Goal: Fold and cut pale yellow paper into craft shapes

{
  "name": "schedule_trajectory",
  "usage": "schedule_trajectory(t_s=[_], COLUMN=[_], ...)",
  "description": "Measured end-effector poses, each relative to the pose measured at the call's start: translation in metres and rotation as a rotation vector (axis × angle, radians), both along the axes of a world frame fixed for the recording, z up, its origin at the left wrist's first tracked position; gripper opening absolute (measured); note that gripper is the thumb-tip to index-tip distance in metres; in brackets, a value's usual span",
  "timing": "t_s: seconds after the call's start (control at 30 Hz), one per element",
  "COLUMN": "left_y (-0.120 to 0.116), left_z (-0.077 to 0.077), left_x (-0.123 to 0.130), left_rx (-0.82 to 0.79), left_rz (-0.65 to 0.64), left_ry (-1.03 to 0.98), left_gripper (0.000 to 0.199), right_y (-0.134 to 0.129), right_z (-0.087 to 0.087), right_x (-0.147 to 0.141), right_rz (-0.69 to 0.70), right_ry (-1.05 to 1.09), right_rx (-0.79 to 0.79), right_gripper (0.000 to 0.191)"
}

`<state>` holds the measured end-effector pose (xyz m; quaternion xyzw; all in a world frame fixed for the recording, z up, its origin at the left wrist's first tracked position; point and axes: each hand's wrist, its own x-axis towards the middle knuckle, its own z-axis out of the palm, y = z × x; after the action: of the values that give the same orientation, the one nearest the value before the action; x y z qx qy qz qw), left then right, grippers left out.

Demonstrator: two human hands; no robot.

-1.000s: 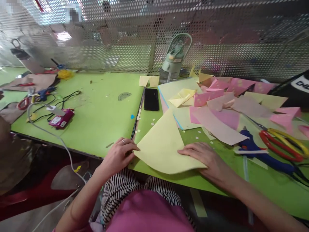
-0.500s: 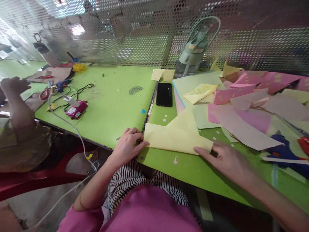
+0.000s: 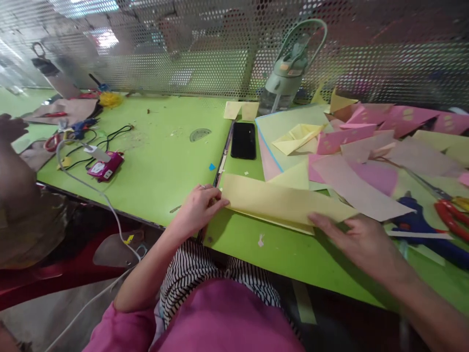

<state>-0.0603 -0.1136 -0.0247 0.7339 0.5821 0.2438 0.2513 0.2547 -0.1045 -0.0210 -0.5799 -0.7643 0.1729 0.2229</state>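
A pale yellow sheet of folded paper (image 3: 271,198) lies over the green table's front part, a long band of it facing me and a pointed piece showing behind. My left hand (image 3: 201,208), with a ring on one finger, pinches its left end between thumb and fingers. At the right end, my right hand (image 3: 361,239) has its thumb on the paper's face and its fingers behind, mostly hidden. Under the band's lower edge a second layer of the paper shows. A black phone (image 3: 243,141) lies just beyond the sheet.
Pink and yellow paper pieces (image 3: 362,181) are heaped at the right, near a blue glue gun (image 3: 406,215) and red-handled scissors (image 3: 452,215). A bottle (image 3: 284,83) stands against the perforated screen. Leftward are a pink power adapter (image 3: 105,166), a cable and another person's arm (image 3: 14,166).
The paper's right part has swung up and over, so a long band now faces me. My right hand has moved rightward with it; my left hand still holds the left end.
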Motion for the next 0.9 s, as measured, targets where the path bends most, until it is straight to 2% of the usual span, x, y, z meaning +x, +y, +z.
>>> schedule_trajectory(t_s=[0.1, 0.23, 0.4, 0.5, 0.67, 0.9], left_y=[0.002, 0.001, -0.008, -0.010, -0.002, 0.013], left_z=[0.002, -0.005, -0.011, -0.011, -0.014, -0.005], left_x=[-0.001, -0.002, -0.001, 0.001, 0.005, 0.015], left_rx=[-0.107, -0.183, -0.179, -0.134, -0.241, -0.173], left_rz=[0.030, 0.036, -0.020, -0.079, -0.092, -0.020], left_ry=[-0.155, -0.279, -0.180, -0.173, -0.241, -0.014], left_gripper=[0.024, 0.023, 0.028, 0.025, 0.024, 0.018], right_y=[0.006, 0.007, -0.002, -0.010, -0.016, -0.011], right_z=[0.023, 0.037, 0.023, 0.011, -0.002, -0.012], right_x=[-0.005, -0.008, 0.000, 0.002, 0.001, 0.004], right_rz=[-0.087, -0.026, -0.002, -0.023, 0.009, -0.041], right_ry=[0.039, 0.106, 0.154, 0.115, 0.033, -0.085], right_rx=[-0.006, 0.068, -0.102, -0.161, -0.198, -0.133], right_gripper=[0.055, 0.043, 0.040, 0.041, 0.040, 0.046])
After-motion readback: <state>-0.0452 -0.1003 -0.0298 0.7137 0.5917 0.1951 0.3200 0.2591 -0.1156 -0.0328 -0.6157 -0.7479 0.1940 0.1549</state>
